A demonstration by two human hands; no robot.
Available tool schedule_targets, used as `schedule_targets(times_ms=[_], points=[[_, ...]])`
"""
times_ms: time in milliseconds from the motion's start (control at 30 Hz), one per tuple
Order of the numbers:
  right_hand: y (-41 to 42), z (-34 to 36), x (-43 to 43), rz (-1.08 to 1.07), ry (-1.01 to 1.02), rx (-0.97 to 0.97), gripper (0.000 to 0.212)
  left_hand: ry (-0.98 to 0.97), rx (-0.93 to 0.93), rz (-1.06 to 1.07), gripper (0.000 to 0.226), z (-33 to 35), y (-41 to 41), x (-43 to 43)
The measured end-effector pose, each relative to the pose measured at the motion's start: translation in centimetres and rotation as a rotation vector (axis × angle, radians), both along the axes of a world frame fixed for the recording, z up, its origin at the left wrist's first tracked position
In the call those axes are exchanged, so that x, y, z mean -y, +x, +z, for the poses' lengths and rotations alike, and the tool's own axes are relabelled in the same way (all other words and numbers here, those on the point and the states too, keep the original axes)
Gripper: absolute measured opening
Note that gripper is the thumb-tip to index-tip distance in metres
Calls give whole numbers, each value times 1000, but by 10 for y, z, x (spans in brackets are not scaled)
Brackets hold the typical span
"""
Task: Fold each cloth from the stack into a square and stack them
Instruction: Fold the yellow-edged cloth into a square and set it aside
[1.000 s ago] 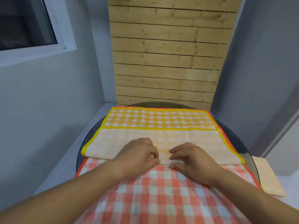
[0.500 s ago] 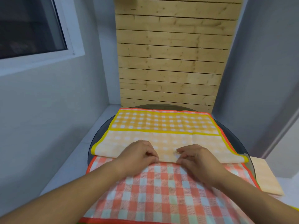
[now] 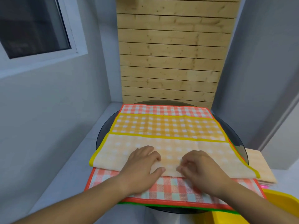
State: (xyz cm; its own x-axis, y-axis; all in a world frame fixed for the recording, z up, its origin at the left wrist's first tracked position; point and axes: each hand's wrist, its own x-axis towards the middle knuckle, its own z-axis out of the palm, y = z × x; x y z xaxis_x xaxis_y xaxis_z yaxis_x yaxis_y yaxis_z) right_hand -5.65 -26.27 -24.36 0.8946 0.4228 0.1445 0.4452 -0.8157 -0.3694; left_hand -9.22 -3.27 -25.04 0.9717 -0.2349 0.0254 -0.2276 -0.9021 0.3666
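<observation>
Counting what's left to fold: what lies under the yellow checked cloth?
A red checked cloth shows past its near and far edges, a green edge below that. Deeper layers are covered.

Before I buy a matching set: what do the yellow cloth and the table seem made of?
Yellow cloth: thin woven fabric, perhaps cotton or a blend, matte. The check shows paler on its folded-over back, and it holds creases.
Table: probably dark tinted glass, glossy, with a smooth round edge and a faint sheen.

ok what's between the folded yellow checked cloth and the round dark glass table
The orange-red checked cloth lies spread between them, a green cloth edge showing beneath; head view.
</observation>
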Motion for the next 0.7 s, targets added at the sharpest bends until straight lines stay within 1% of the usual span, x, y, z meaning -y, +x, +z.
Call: schedule_targets(times_ms=[67, 100, 167, 233, 533, 700], points=[[3, -4, -9, 13, -56, 75, 32, 38, -37, 14, 49, -8, 0, 2], [3, -10, -12, 18, -94, 67, 41, 57, -52, 20, 52, -11, -1, 2], [2, -22, -17, 9, -166, -10, 57, 89, -59, 30, 57, -17, -1, 2], [3, -33, -16, 10, -236, -44, 64, 108, -50, 33, 59, -19, 0, 2], [7, -37, -17, 30, -410, -82, 69, 174, -113, -7, 66, -22, 4, -11], [7, -33, -18, 40, -431, -106, 68, 247, -137, 117, 70, -22, 2, -55]])
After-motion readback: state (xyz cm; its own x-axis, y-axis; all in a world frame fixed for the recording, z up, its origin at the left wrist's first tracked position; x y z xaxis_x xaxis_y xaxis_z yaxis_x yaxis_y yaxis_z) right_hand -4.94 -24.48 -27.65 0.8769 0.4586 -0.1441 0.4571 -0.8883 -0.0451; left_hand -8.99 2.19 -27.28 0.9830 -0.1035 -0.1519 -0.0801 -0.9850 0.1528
